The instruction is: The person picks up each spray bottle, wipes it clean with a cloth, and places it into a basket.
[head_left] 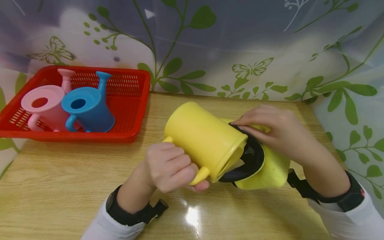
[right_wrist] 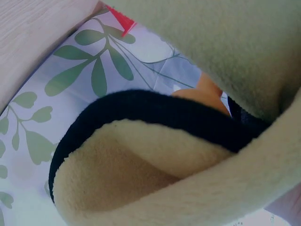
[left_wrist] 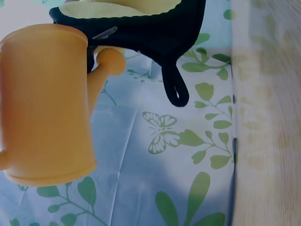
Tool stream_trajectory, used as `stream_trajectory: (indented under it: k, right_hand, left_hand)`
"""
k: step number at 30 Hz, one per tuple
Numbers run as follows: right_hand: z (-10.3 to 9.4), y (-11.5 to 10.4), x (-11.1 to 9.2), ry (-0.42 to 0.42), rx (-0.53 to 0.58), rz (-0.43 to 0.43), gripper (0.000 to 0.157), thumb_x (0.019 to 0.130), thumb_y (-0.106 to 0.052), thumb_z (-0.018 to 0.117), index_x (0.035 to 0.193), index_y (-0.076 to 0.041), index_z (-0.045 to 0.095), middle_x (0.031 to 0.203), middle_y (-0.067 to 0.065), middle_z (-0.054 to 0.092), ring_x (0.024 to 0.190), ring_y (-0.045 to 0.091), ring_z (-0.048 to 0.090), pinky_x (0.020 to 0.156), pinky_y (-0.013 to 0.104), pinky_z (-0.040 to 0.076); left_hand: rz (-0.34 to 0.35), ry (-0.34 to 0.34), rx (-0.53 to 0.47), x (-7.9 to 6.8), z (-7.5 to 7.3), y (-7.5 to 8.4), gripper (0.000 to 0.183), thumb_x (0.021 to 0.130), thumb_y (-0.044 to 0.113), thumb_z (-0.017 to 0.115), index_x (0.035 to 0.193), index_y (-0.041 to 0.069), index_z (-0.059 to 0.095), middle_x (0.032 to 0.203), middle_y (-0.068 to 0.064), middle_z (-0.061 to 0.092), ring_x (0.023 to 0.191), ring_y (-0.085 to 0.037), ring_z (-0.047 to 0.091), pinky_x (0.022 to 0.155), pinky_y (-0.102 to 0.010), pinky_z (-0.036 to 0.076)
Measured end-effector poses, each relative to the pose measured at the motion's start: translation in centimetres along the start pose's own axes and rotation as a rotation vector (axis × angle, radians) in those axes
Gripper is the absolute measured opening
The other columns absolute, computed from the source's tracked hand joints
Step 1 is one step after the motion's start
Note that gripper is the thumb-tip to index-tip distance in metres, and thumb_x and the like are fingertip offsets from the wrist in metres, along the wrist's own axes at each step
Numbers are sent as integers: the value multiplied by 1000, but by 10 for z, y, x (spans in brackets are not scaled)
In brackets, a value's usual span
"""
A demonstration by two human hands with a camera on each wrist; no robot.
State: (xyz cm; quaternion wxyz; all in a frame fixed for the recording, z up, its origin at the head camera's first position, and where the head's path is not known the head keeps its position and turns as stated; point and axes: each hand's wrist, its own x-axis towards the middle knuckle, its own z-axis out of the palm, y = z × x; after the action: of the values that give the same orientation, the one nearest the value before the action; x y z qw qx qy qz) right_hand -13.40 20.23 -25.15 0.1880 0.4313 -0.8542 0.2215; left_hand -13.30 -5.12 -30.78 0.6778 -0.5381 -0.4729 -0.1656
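Note:
My left hand holds a yellow watering can by its handle. The can is tipped on its side above the table, its open top facing right. In the left wrist view, the can's spout shows behind its body. My right hand pinches the black edging of a soft yellow cloth right at the can's mouth. The cloth's fleecy surface and dark border fill much of the right wrist view. A black loop hangs from the border in the left wrist view.
A red plastic basket stands on the wooden table at the left. Inside it are a pink watering can and a blue watering can. A leaf-patterned curtain runs along the back and right side.

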Motion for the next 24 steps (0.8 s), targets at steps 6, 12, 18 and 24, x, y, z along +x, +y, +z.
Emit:
stream_trajectory:
  k: [6,12,18,24]
  right_hand:
    - [-1,2,-8,19,19,-24,31,97,-36,55,100,-11,75,96,0,74,86,15,66,84,12,45]
    - [-1,4,-12,25,40,-32,41,98,-42,48,100,-12,75,96,1,74,86,14,66,85,10,45]
    - [1,2,-9,13,18,-20,21,83,-10,71,103,-13,75,101,0,73,91,16,67,88,11,45]
    - [5,-1,-1,-8,-22,2,32,75,-1,75,104,-15,75,101,-1,73,92,16,67,86,23,49]
  left_hand:
    - [8,3,-8,-1,0,-1,43,94,32,54,55,20,39,47,10,31,39,-3,25,40,-15,18]
    - [17,-19,-12,0,1,2,42,93,33,57,57,20,42,48,10,33,40,-2,26,40,-15,19]
    - [17,-22,-34,3,3,6,41,93,33,57,57,20,42,49,10,33,41,-2,27,41,-15,18]
    - [29,-25,-39,4,4,10,41,94,34,55,57,21,42,50,11,34,41,-2,27,42,-14,19]
